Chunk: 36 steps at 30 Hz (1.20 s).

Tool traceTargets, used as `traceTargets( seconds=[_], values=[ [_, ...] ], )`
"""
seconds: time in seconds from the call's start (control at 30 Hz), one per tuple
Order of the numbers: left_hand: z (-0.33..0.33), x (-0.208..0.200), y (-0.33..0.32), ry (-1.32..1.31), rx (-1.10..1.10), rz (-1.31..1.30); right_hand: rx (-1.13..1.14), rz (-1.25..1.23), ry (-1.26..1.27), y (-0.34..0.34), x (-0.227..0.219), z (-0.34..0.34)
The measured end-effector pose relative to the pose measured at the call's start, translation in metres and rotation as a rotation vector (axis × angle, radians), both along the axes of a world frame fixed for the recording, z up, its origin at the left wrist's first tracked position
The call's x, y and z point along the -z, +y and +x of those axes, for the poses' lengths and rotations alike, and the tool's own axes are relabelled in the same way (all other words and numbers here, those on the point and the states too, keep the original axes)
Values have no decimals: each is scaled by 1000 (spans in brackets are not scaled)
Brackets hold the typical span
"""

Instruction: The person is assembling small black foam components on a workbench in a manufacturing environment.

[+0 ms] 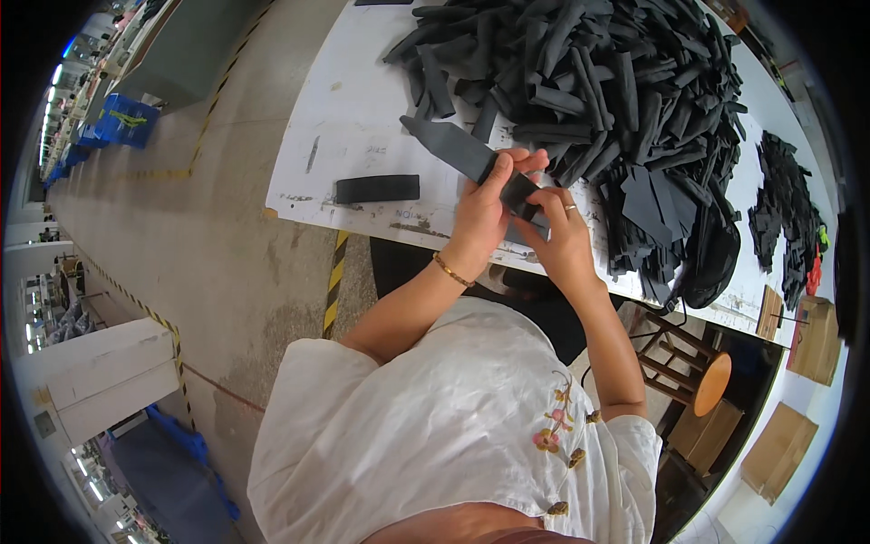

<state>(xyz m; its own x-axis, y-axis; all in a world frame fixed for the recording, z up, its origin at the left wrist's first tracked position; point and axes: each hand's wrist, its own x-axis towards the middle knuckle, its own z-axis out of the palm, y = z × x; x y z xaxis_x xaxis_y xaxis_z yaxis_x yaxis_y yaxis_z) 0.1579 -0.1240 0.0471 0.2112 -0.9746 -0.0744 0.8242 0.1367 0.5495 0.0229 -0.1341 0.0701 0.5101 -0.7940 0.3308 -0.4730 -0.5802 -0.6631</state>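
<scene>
The left hand (485, 210) and right hand (564, 238) hold a dark strip (456, 150) before the pile (625, 86); uneven finger pressure could crease it, a loose pinch drop it.

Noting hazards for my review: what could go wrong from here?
The dark strip, held between left hand and right hand, could slip or crease. The heaped dark pieces look loose and might slide across the table. The black bag near the edge could get knocked off.
</scene>
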Motion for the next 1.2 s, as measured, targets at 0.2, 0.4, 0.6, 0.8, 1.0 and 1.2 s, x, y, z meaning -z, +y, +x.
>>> traceTargets(
  seconds=[0.2, 0.4, 0.6, 0.8, 1.0, 1.2],
  values=[
    [17, -10, -12, 44, -35, 14, -79, -130, -57, -15, 8, -18],
    [7, -18, -14, 36, -119, -72, -118, -165, -107, -23, -3, -10],
    [-4, -13, -6, 86, -80, 3, -133, -117, -108, -23, -1, -3],
    [-5, -10, -5, 67, -97, 12, -142, -98, -140, -22, 3, 1],
    [-11, -1, -6, 110, -145, -16, -143, -51, -136, -20, 5, 1],
    [-12, 1, -6, 137, -146, -8, -140, -50, -134, -22, 7, 2]
  ],
)
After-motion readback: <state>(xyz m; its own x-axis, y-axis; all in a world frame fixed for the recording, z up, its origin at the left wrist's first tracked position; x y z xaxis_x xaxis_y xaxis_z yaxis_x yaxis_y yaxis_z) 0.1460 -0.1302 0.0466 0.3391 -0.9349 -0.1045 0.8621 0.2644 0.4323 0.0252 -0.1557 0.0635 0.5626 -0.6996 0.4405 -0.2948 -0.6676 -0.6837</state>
